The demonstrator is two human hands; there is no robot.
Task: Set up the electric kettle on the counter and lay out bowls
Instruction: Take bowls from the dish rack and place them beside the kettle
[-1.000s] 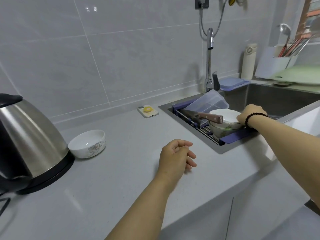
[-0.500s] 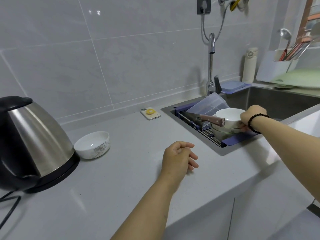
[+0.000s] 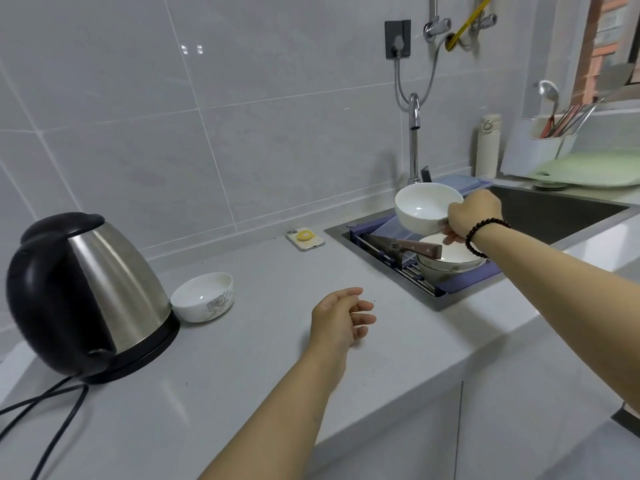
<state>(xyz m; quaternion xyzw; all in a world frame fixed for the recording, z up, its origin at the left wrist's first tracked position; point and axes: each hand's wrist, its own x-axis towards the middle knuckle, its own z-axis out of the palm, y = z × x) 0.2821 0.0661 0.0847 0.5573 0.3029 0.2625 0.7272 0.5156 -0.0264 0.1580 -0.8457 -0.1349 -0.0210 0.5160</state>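
A steel electric kettle (image 3: 93,292) with a black handle stands on its base at the left of the grey counter (image 3: 242,375), its cord trailing off the front left. Beside it sits a white bowl (image 3: 203,301) with a flower print. My right hand (image 3: 472,216) grips a plain white bowl (image 3: 424,207) by its rim, tilted, in the air above the sink rack. Two more bowls (image 3: 450,261) are stacked in the blue rack (image 3: 485,270). My left hand (image 3: 341,317) rests on the counter, fingers loosely curled, holding nothing.
A wooden-handled knife (image 3: 405,245) lies across the rack next to the stacked bowls. A phone (image 3: 304,239) lies by the wall. The faucet (image 3: 414,140), a white bottle (image 3: 487,147), a utensil holder (image 3: 540,147) and a green board (image 3: 588,171) surround the sink (image 3: 561,209).
My right hand has lifted the top white bowl up off the stack in the rack. The left hand has stayed on the counter.
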